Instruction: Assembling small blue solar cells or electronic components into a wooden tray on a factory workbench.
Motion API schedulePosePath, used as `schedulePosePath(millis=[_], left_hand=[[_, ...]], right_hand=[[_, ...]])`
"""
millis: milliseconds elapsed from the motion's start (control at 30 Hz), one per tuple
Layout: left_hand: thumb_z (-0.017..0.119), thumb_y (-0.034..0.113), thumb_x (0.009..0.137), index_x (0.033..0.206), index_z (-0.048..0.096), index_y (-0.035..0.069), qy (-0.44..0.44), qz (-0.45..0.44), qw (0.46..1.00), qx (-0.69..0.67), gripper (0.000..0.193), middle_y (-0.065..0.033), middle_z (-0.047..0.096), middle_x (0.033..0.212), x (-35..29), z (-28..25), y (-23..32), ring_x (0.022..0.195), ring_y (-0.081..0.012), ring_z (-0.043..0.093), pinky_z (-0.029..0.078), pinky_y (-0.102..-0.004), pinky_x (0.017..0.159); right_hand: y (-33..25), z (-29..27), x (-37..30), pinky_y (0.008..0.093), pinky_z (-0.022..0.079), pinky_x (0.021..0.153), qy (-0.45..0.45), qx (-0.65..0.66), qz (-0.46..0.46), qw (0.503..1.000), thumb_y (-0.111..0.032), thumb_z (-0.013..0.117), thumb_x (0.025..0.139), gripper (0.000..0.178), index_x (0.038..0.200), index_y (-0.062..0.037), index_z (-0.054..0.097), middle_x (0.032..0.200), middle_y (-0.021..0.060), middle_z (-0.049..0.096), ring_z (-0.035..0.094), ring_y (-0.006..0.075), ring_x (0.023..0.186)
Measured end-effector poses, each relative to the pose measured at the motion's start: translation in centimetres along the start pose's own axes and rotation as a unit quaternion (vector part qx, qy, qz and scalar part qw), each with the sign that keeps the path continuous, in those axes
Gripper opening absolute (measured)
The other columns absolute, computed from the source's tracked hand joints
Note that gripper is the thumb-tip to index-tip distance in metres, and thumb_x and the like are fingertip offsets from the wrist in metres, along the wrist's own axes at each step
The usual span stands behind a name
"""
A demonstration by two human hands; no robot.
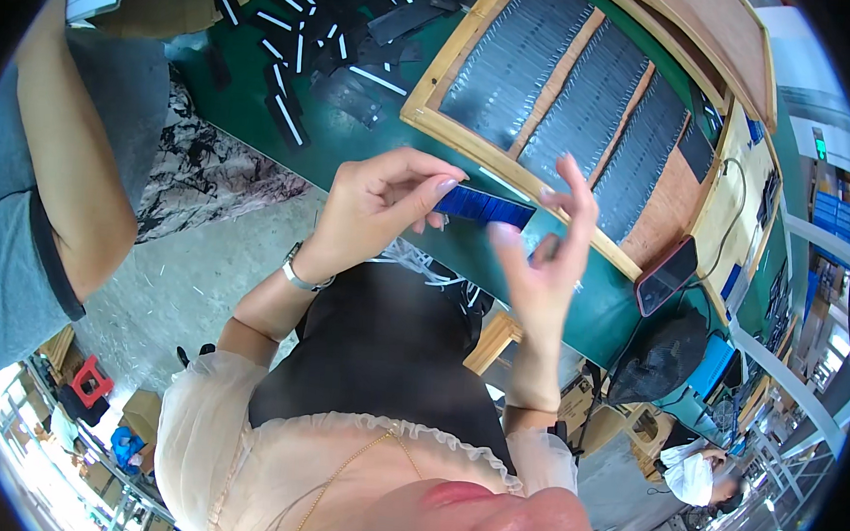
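Observation:
My left hand (375, 204) pinches one end of a small blue solar panel strip (482, 207) between thumb and fingers. The strip is held roughly level above the near edge of the green table (354, 149). Close to its other end, my right hand (549, 259) has its fingers spread and slightly blurred, with nothing visible between them. Just beyond both hands lies a wooden-framed tray (476, 149), in which rows of thin dark strips (527, 62) are packed side by side.
Dark pieces with white strips (297, 48) lie scattered at the far left. A phone (667, 276) leans by the tray's right corner, near a cable and a black bag (663, 354). Another person's arm (78, 137) is close on the left. A wooden stool (494, 342) stands below the table edge.

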State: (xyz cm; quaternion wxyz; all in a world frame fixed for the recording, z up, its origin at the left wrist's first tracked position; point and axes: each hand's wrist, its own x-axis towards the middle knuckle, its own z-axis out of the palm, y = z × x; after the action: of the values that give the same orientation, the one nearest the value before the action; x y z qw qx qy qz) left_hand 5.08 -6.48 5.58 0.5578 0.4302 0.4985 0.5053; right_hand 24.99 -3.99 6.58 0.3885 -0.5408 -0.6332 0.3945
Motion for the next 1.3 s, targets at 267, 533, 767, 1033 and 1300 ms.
schedulePosePath(millis=[267,533,767,1033,1300], left_hand=[[0.060,0.007,0.097,0.107,0.067,-0.002,0.024,0.013,0.999,-0.038,0.015,-0.0068,0.070,0.090,-0.4,-0.6,0.0,0.070,-0.0078,0.064,0.049,-0.0192,0.057],[0.067,0.007,0.092,0.109,0.067,0.000,0.032,-0.006,0.998,-0.048,0.019,-0.0081,0.069,0.092,0.1,-0.6,-0.3,0.073,-0.0084,0.063,0.048,-0.0198,0.057],[0.076,0.000,0.080,0.115,0.065,0.001,0.152,0.178,0.948,0.214,0.037,-0.0069,0.070,0.094,0.3,-1.0,-1.8,0.090,-0.0107,0.064,0.045,-0.0240,0.074],[0.065,0.009,0.094,0.104,0.055,0.009,0.002,-0.124,0.909,-0.397,0.014,-0.0068,0.068,0.094,-2.8,-2.8,-5.9,0.088,-0.0125,0.065,0.051,-0.0252,0.076],[0.073,0.001,0.082,0.110,0.061,0.007,0.127,0.103,0.974,0.158,0.031,-0.0083,0.062,0.115,-0.9,-3.3,-4.6,0.102,-0.0182,0.061,0.053,-0.0297,0.082]], right_hand=[[1.5,1.6,0.6,0.0273,0.044,0.077,0.068,0.043,0.061,0.995,-0.017,0.084,0.075,0.070,0.133,-0.0058,0.047,0.117,0.0070,0.056,0.050,0.0129,0.095],[2.1,0.6,0.5,0.0234,0.036,0.066,-0.014,0.177,0.092,0.980,-0.007,0.072,0.087,0.009,0.090,-0.0001,0.066,0.089,0.0004,0.057,0.046,0.0087,0.078],[1.1,0.9,-0.5,0.0226,0.033,0.065,-0.025,0.220,0.120,0.968,-0.002,0.068,0.088,0.004,0.085,0.0010,0.068,0.085,0.0025,0.059,0.047,0.0090,0.076],[1.5,3.2,-2.6,0.0236,0.042,0.081,-0.155,0.370,-0.039,0.915,-0.012,0.093,0.061,0.067,0.113,-0.0088,0.052,0.136,0.0147,0.049,0.047,0.0119,0.097],[0.8,1.9,-1.2,0.0296,0.048,0.072,-0.044,0.036,-0.230,0.971,0.003,0.086,0.067,0.042,0.097,-0.0045,0.057,0.105,0.0161,0.072,0.060,0.0199,0.081]])
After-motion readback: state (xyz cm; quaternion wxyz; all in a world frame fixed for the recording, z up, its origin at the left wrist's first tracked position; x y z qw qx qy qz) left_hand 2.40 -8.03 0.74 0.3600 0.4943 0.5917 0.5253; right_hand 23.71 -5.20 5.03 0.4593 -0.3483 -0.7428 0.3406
